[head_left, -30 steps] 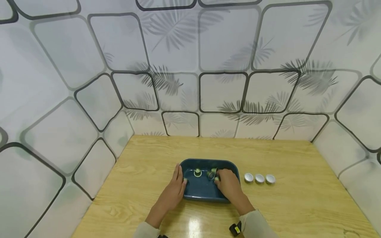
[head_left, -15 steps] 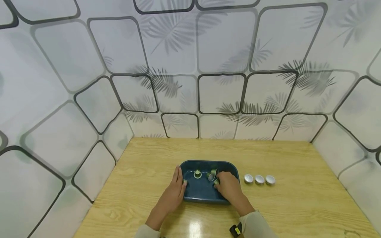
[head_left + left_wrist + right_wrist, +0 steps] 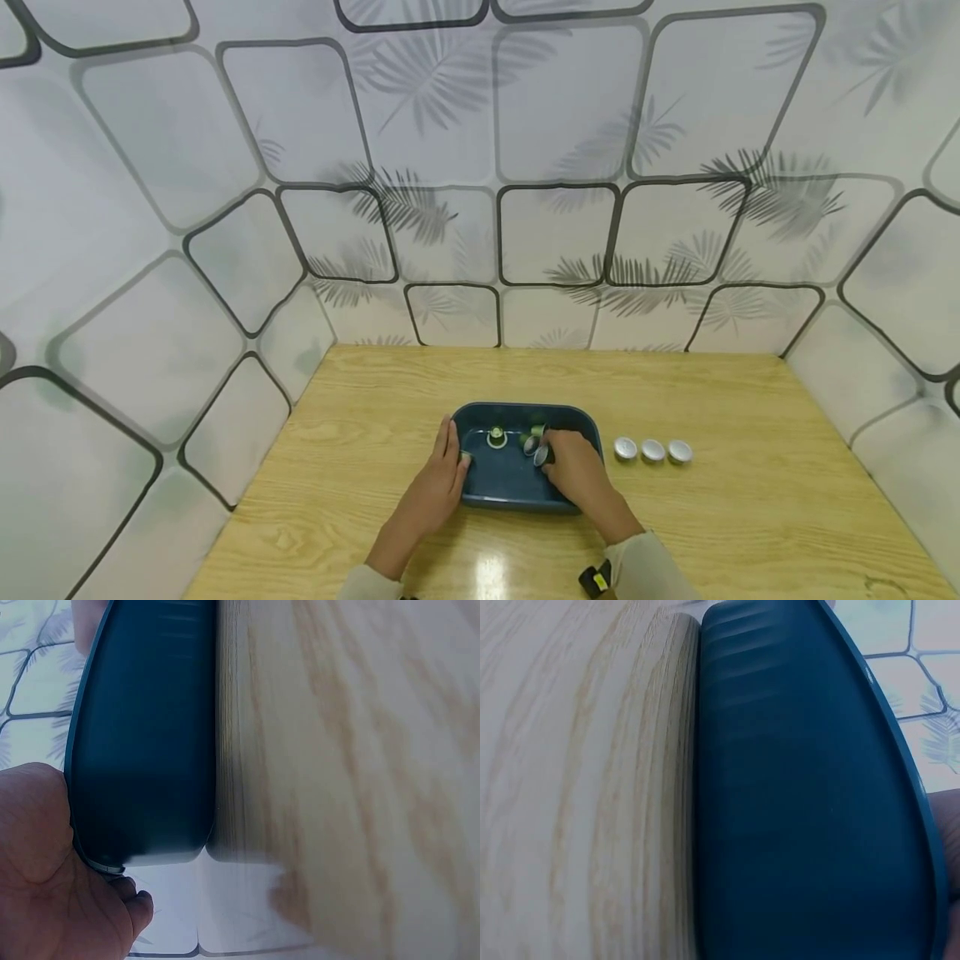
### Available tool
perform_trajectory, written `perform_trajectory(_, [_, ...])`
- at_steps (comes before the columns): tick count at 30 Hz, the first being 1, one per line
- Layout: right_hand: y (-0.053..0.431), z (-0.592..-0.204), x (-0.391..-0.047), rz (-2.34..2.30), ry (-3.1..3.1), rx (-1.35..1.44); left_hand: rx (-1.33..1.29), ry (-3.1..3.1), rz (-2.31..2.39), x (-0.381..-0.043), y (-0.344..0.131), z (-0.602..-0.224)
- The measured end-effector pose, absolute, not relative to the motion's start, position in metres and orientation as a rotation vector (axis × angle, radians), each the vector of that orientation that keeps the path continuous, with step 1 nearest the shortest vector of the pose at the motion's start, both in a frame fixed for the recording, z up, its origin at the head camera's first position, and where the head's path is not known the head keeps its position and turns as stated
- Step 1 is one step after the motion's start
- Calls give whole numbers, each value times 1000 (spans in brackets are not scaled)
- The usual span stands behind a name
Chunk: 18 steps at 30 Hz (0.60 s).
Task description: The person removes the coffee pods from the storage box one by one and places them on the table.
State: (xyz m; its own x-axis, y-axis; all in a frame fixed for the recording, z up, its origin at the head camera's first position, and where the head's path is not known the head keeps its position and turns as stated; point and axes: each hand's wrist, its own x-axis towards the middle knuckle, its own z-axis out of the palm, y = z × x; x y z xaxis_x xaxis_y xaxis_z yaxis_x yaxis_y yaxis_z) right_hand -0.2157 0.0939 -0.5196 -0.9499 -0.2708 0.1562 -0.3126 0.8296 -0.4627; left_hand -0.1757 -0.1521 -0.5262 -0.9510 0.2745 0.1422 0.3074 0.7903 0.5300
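Right grip (image 3: 576,468), head view: holding one pod (image 3: 542,456) between the fingertips at the right side of the tray, its silver face turned toward the left; the fingers partly hide it. Left grip (image 3: 435,480), same view: holding the left wall of the tray (image 3: 517,504), fingers laid along the outside, thumb inside the rim.

Tray: dark blue, rounded corners, set flat on the surface (image 3: 360,400). Contents, besides the held pod: one green pod (image 3: 497,435) upright, pale rim down, toward the far left; two pods (image 3: 531,446) close together just beside the right fingers, partly covered; one further pod (image 3: 466,455) at the left thumb, mostly hidden.

Outside the tray, to its right: three silver lidded cups (image 3: 652,451) in a row, faces up, near one another. Sleeves (image 3: 648,567): pale, on both forearms; black band with a yellow mark at the right wrist. Wall behind: pale, with dark rounded outlines and leaf prints.

Left wrist view: outer wall of the tray, standing on the wood-grained surface; left palm against its end, fingertips bent past the corner.

Right wrist view: tray wall with ripples at one end; right hand only a sliver at the edge, its hold unreadable here.
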Motion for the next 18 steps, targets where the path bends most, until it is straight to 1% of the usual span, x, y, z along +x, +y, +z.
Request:
perform_trajectory(9, [97,-518,-214,888,-2870,553,-461,-2922,-883,-174,-153,-527])
perform_trajectory(18, [100,-517,-212,946,-2816,559,-457,-2925,-887,-175,-152,-527])
